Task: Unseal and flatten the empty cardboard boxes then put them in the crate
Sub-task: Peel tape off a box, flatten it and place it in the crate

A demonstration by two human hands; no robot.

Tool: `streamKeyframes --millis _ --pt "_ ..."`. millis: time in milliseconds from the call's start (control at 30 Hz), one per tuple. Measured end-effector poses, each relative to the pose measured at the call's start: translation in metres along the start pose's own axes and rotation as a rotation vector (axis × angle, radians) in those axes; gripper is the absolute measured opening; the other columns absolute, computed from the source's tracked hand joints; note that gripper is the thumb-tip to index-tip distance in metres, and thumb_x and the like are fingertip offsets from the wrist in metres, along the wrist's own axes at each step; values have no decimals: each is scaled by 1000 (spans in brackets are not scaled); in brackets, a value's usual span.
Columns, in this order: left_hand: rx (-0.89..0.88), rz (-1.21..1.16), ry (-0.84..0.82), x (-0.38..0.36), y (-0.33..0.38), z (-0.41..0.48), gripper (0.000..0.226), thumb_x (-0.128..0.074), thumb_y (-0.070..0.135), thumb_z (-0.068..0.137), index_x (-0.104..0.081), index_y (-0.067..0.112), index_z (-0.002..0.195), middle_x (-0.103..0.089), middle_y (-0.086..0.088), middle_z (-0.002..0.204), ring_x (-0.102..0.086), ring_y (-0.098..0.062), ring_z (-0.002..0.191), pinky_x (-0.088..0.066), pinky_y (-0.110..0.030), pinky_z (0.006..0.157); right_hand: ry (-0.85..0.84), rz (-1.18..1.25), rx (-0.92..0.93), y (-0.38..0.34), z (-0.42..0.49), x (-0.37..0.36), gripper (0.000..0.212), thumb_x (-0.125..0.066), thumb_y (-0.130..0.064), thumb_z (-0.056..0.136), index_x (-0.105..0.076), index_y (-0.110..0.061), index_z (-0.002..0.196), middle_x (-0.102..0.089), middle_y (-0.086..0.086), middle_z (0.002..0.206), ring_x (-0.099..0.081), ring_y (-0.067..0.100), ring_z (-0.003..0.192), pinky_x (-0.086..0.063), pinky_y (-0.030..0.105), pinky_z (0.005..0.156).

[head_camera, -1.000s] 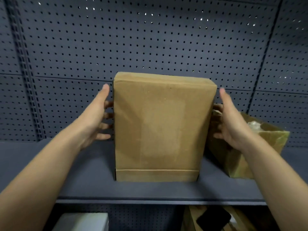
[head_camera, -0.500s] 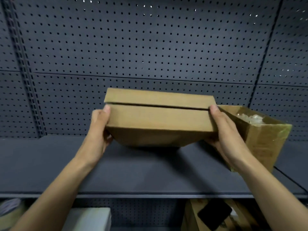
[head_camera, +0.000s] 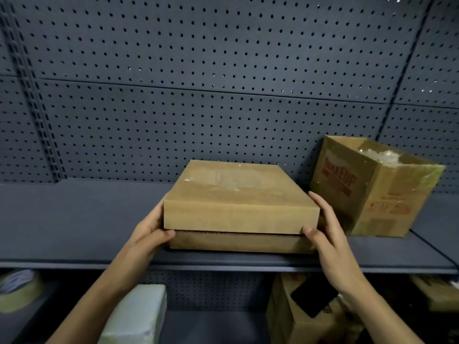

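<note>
A flat brown cardboard box (head_camera: 233,194) lies on its broad face at the front of the dark shelf (head_camera: 87,219), its front flap seam facing me. My left hand (head_camera: 149,232) grips its left front corner, thumb on the seam and fingers hidden behind the side. My right hand (head_camera: 325,234) grips the right front corner in the same way, thumb on the front edge. No crate is in view.
An open brown box (head_camera: 377,192) with red print and plastic wrap inside stands tilted at the right of the shelf, close to my right hand. Pegboard wall (head_camera: 223,70) behind. Below the shelf are a white package (head_camera: 139,311), a tape roll (head_camera: 17,289) and another carton (head_camera: 298,314).
The box stood upright on the shelf a second ago. I tipped it over toward me and it now lies flat near the shelf's front edge, both hands still on its sides.
</note>
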State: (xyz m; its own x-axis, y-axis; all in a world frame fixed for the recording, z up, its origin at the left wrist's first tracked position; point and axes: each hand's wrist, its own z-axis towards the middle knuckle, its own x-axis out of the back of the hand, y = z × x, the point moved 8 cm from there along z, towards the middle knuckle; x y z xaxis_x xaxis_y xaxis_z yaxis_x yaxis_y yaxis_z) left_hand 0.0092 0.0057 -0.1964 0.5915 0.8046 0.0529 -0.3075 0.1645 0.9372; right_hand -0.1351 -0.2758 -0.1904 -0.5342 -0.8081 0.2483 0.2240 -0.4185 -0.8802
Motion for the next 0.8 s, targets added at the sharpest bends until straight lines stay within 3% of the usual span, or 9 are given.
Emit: streamKeyframes --millis 100,233,367,467,567,667,733,800 --pt "-1 108 -76 -5 6 -6 68 -49 11 82 -40 22 148 -54 9 144 -48 -11 135 -40 -34 109 -53 -42 2 4 -1 -2 58 -52 -40 92 -30 -57 143 -44 -44 132 -42 -16 125 -41 20 96" --pt "29 186 -77 -6 8 -6 61 -52 12 77 -53 21 137 -67 9 128 -60 -15 120 -48 -23 98 -142 -172 -8 5 -2 -6 59 -51 -22 100 -25 -60 137 -40 -54 119 -42 -22 116 -40 19 92" --pt "44 214 -31 -5 9 -9 57 -52 11 74 -58 21 130 -70 11 121 -63 -10 114 -48 -14 90 -169 -257 12 0 -4 -6 61 -53 -21 100 -22 -62 133 -38 -58 113 -41 -25 112 -41 13 86" --pt "66 219 -15 -5 7 -10 69 -58 3 85 -39 28 147 -56 21 138 -51 -2 128 -43 -10 96 -196 -258 25 -7 -6 -6 69 -60 -25 95 -20 -62 138 -36 -57 120 -39 -22 119 -40 9 90" --pt "51 230 30 -4 15 -11 96 -58 -15 88 -20 50 147 -34 32 149 -34 9 138 -36 -9 105 -221 -382 135 -23 -7 -5 82 -71 -43 84 -18 -61 144 -15 -42 149 -19 -14 140 -27 18 108" --pt "-80 510 -34 -14 33 -9 102 -72 -1 84 -18 56 148 -20 40 153 -16 14 143 -23 -21 117 -288 -576 261 -38 -6 -11 79 -73 -47 81 -24 -62 142 -9 -35 155 -9 -12 144 -20 21 113" --pt "-136 721 -68 -21 41 -8 93 -79 17 82 -24 53 148 -13 38 155 -6 12 145 -15 -23 118 -331 -683 366 -46 -6 -18 70 -66 -50 85 -28 -59 142 -17 -32 153 -13 -8 145 -21 25 117" --pt "-203 815 -94 -27 45 -6 84 -81 26 79 -34 49 145 -18 33 155 -7 8 147 -15 -23 118 -342 -752 443 -48 -7 -21 61 -59 -53 88 -33 -54 142 -26 -26 151 -20 -2 144 -27 29 117"
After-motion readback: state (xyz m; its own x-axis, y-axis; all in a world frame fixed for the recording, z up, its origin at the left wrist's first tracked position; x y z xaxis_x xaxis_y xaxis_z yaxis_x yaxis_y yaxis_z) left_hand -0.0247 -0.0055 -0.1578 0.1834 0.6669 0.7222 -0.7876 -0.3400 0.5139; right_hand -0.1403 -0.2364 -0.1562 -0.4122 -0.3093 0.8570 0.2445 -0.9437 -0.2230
